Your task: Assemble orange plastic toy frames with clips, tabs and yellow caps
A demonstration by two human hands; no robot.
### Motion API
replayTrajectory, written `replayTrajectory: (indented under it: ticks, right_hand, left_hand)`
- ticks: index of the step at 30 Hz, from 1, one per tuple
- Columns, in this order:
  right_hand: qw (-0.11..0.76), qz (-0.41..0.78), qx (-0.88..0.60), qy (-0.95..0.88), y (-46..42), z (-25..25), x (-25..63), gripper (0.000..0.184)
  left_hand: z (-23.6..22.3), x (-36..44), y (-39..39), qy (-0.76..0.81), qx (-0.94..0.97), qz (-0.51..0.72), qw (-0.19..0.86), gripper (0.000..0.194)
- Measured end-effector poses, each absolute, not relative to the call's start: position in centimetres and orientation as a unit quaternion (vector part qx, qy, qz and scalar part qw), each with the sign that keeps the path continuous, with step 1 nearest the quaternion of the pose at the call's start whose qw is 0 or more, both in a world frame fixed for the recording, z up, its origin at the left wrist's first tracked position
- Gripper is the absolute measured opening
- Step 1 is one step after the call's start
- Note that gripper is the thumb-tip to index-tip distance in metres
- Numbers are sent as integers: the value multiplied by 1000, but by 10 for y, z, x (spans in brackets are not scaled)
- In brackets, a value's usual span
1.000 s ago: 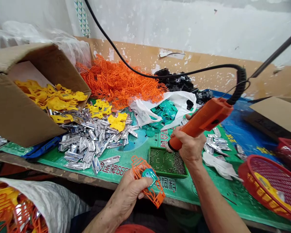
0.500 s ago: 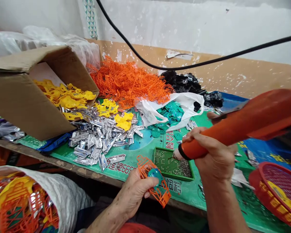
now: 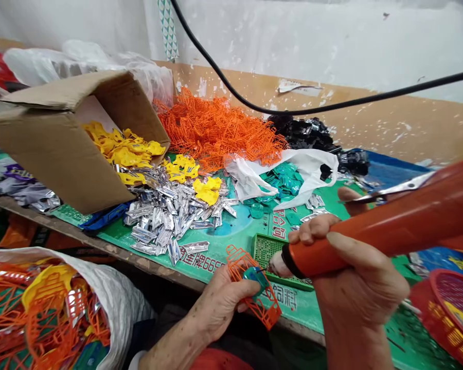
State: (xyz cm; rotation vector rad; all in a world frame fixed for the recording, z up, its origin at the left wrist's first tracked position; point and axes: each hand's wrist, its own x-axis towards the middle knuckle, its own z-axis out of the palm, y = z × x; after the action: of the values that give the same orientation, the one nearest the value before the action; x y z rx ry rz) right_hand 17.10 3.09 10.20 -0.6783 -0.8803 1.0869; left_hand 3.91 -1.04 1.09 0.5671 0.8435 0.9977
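Near the table's front edge, my left hand (image 3: 219, 300) is closed on an orange plastic frame (image 3: 270, 314), its thumb pressing a teal plastic piece (image 3: 255, 280) against it. My right hand (image 3: 355, 272) wraps around an orange electric screwdriver (image 3: 374, 226) with a white nose (image 3: 280, 264). The driver's thin tip reaches to the teal piece, though I cannot tell whether it touches. A pair of scissors (image 3: 397, 189) lies along the driver's upper side by my right fingers. Behind the nose is a green perforated screw tray (image 3: 268, 246), partly hidden by the driver.
Silver pieces (image 3: 162, 221) spread beside a cardboard box (image 3: 61, 159) of yellow parts. Orange frames (image 3: 219, 128) are heaped behind, beside a white bag (image 3: 316, 164) with teal pieces. A filled white sack (image 3: 127, 298) stands front left, a red basket (image 3: 440, 298) right. A black cable (image 3: 231, 92) hangs across.
The screwdriver's tip has moved from over the screw tray to the teal piece in my left hand. The view has shifted slightly left.
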Motion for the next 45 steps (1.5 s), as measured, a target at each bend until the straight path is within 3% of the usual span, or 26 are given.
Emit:
replayTrajectory:
  ticks: [20, 24, 29, 33, 38, 45]
  right_hand:
    - [710, 497, -307, -393, 30, 95, 169, 34]
    - [717, 482, -310, -398, 29, 98, 171, 34]
    - [729, 446, -332, -400, 30, 100, 174, 25]
    - [738, 417, -351, -398, 35, 98, 176, 35]
    - [742, 400, -364, -397, 39, 94, 177, 14]
    - [734, 397, -367, -411, 38, 90, 180, 11]
  left_hand:
    - [11, 40, -9, 408, 242, 443, 760, 21]
    - [7, 39, -11, 411, 248, 475, 738, 17]
    - [8, 27, -12, 442, 254, 527, 680, 27]
    - [12, 12, -14, 429, 326, 483, 690, 22]
    - [17, 12, -16, 383, 391, 371, 750, 12]
    - [28, 18, -14, 429, 474, 363, 678, 32]
